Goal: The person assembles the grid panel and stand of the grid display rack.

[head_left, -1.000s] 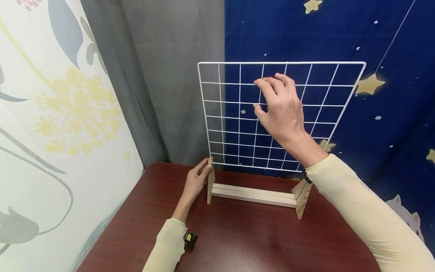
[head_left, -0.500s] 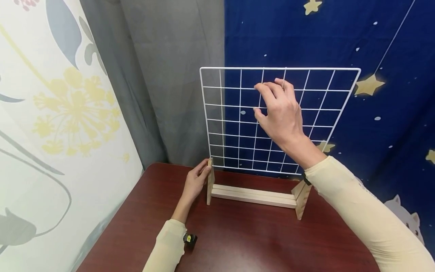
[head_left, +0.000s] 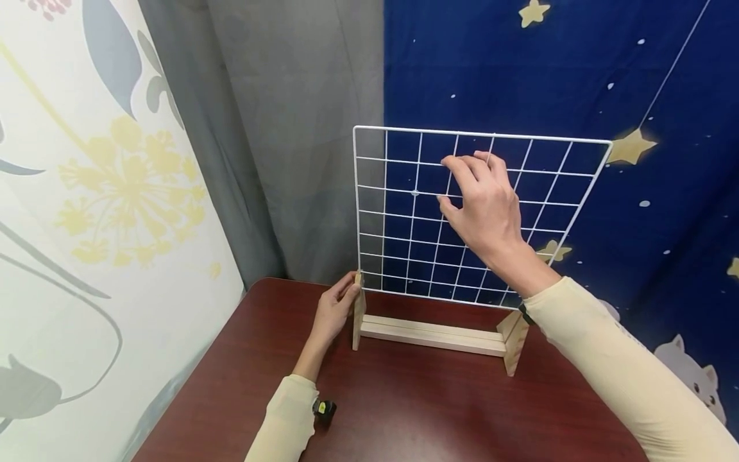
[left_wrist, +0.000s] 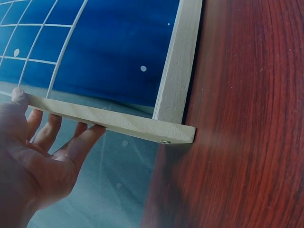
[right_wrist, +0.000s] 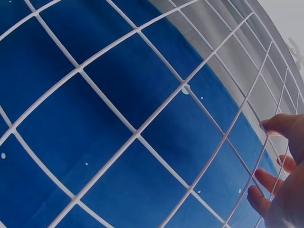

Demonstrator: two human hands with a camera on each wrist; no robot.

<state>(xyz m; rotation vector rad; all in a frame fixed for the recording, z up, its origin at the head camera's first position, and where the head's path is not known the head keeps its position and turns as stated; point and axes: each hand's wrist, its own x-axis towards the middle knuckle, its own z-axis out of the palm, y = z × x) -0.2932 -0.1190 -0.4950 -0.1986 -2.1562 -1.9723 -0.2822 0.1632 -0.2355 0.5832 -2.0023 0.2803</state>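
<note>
A white wire grid panel (head_left: pixel 398 212) stands above a pale wooden stand (head_left: pixel 433 335) that has two upright side pieces joined by a grooved crossbar. My right hand (head_left: pixel 487 205) grips the panel's wires in its upper middle; in the right wrist view the thumb and fingers (right_wrist: pixel 268 180) hook round them. The left upright (head_left: pixel 358 314) is held near its top by my left hand (head_left: pixel 333 311). In the left wrist view, the thumb (left_wrist: pixel 20 97) lies at its end and the fingers along its outer face. Grid's lower right corner is hidden behind the right wrist.
The stand rests on a dark red wooden table (head_left: pixel 439 410). A grey curtain (head_left: pixel 294 115) and a blue star-patterned curtain (head_left: pixel 519 70) hang behind it. To the left is a white floral-patterned surface (head_left: pixel 133 224). A small black device (head_left: pixel 325 410) is on the left wrist.
The right hand has brought the grid panel downward and slightly right, and its top edge now slopes down to the right. My left hand has stayed on the left upright.
</note>
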